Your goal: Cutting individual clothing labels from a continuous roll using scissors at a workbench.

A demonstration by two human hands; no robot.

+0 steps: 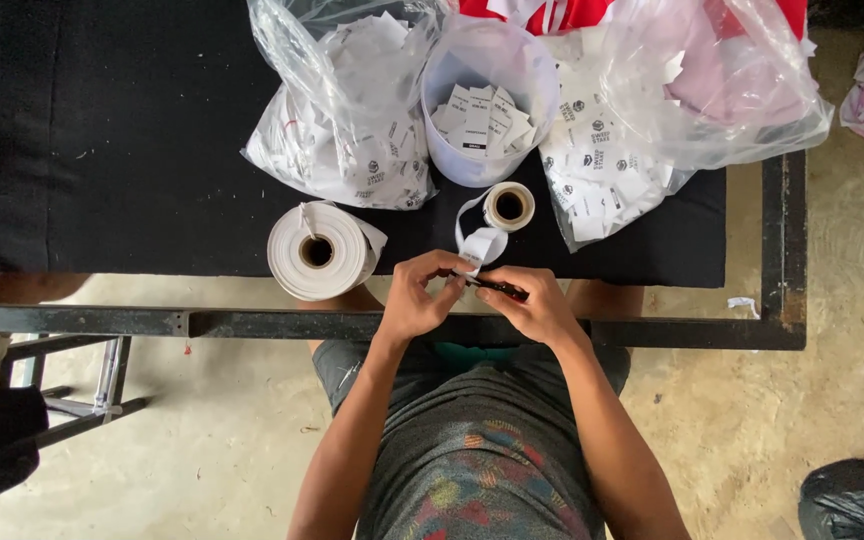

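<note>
Pinching the free end of a white label strip [479,243], the left hand [417,296] has thumb and fingers pressed together on it just above the table's near edge. Beside it, almost touching, the right hand [540,306] is closed around a small dark tool [497,287] with a red tip — probably a cutter, though it is too small to tell. The strip loops up from the fingers to a small roll [508,206] lying on the black table [102,140], just beyond both hands. Two rolls are in view: that small one and a larger white roll [318,250] to its left, near the left hand. Behind them stand one white tub [537,110] holding cut labels and two clear plastic bags — one to the tub's left [337,120], one to its right [652,130] — both filled with loose labels.
</note>
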